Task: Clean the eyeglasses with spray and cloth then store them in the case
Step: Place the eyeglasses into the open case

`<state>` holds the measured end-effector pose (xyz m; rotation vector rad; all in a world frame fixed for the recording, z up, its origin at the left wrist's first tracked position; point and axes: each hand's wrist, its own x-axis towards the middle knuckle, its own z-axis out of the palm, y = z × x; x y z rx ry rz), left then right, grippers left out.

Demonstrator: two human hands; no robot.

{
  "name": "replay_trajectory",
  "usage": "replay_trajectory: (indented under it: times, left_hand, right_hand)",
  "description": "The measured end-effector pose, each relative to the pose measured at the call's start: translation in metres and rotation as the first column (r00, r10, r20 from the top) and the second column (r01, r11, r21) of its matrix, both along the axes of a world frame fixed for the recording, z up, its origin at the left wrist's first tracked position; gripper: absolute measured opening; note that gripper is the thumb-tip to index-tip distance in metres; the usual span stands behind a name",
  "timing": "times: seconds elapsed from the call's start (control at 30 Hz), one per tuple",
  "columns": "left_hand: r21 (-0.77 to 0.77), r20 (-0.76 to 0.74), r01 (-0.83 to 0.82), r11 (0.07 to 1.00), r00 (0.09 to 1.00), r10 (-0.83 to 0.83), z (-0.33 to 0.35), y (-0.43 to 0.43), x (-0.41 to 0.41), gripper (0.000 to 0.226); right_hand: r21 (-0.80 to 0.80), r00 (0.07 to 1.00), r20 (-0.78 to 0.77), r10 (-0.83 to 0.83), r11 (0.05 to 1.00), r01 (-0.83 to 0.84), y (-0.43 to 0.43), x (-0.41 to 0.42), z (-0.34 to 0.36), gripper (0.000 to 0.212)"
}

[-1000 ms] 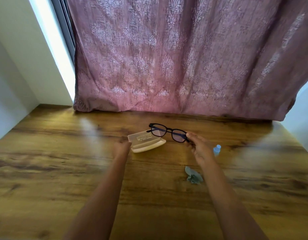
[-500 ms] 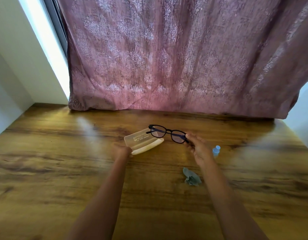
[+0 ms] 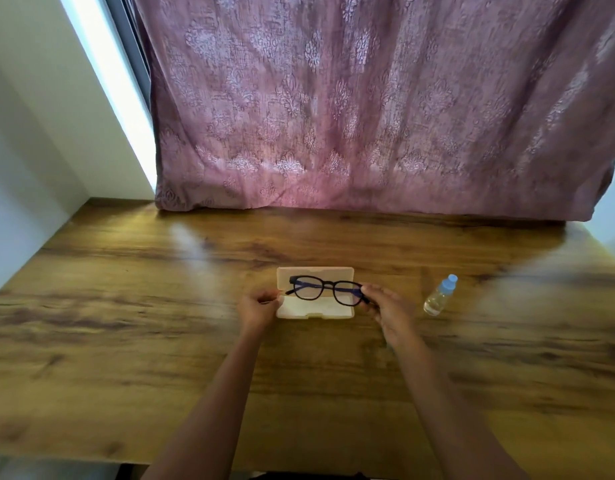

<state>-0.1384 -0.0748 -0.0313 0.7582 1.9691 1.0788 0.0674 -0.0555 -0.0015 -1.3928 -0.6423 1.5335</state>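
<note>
Head view shows the case [image 3: 314,308] lying open and square in front of the person. A second ago it sat tilted off to the left, under the left hand alone. The glasses [image 3: 328,292] were then held to the right of the case. Now they hang directly over its open tray, lenses facing the camera and frame nearly level. The cloth that lay by the right forearm no longer shows. The spray bottle [image 3: 439,296], half hidden before, stands in plain sight on the table [image 3: 126,323], well to the right of the case.

This looks like the storing step, with cleaning likely over. The temples appear still unfolded, so they probably need folding before the glasses go in.

Both forearms reach forward from the near edge and converge on the case. The right hand [image 3: 385,306] pinches the right end of the frame between thumb and curled fingers. The left hand [image 3: 259,308] is curled at the left edge of the case and seems to pinch the thin left temple. Whether it also touches the case, I cannot tell.
</note>
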Motion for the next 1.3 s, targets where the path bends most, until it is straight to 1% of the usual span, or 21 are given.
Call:
replay_trajectory:
  times: [0.1,0.23,0.47,0.57,0.77,0.87,0.97,1.07,1.17,1.3]
  left_hand:
    - [-0.014,-0.041,0.023,1.0,0.999,-0.023,-0.008,-0.007,-0.008,0.022]
    - [0.009,-0.033,0.051,0.999,0.998,-0.051,-0.015,-0.012,-0.014,0.023]
    - [0.011,-0.006,0.076,0.997,0.997,-0.076,-0.018,-0.017,-0.019,0.028]
    - [0.01,0.039,0.071,0.997,0.997,-0.072,-0.021,-0.019,-0.024,0.025]
    - [0.055,0.129,0.106,0.993,0.985,-0.113,-0.02,-0.023,-0.028,0.025]
    - [0.059,0.125,0.129,0.99,0.983,-0.135,-0.018,-0.024,-0.029,0.027]
    - [0.051,0.116,0.136,0.989,0.983,-0.142,-0.021,-0.024,-0.031,0.028]
    - [0.05,0.108,0.135,0.99,0.984,-0.14,-0.023,-0.023,-0.031,0.029]
    - [0.043,0.092,0.142,0.989,0.985,-0.145,-0.022,-0.021,-0.03,0.029]
    - [0.028,0.073,0.145,0.989,0.986,-0.147,-0.022,-0.022,-0.031,0.028]
  right_hand:
    - [-0.042,0.997,0.074,0.015,0.999,-0.012,-0.009,-0.008,-0.014,0.012]
    - [-0.071,0.986,0.169,-0.011,0.997,0.024,-0.02,-0.016,-0.028,0.007]
    - [0.01,0.932,0.36,-0.04,0.999,0.039,-0.027,-0.027,-0.041,0.01]
    - [0.05,0.879,0.477,-0.029,0.999,0.006,-0.028,-0.032,-0.045,0.016]
    - [0.088,0.796,0.606,-0.004,0.994,-0.061,-0.032,-0.033,-0.045,0.018]
    - [0.114,0.737,0.676,-0.027,0.991,-0.067,-0.033,-0.038,-0.044,0.019]
    - [0.108,0.63,0.776,0.007,0.984,-0.144,-0.034,-0.041,-0.039,0.024]
    - [0.097,0.584,0.811,0.038,0.975,-0.198,-0.032,-0.042,-0.037,0.028]
    - [0.08,0.514,0.856,0.051,0.97,-0.231,-0.031,-0.041,-0.035,0.028]
    - [0.089,0.457,0.889,0.028,0.968,-0.233,-0.031,-0.044,-0.032,0.027]
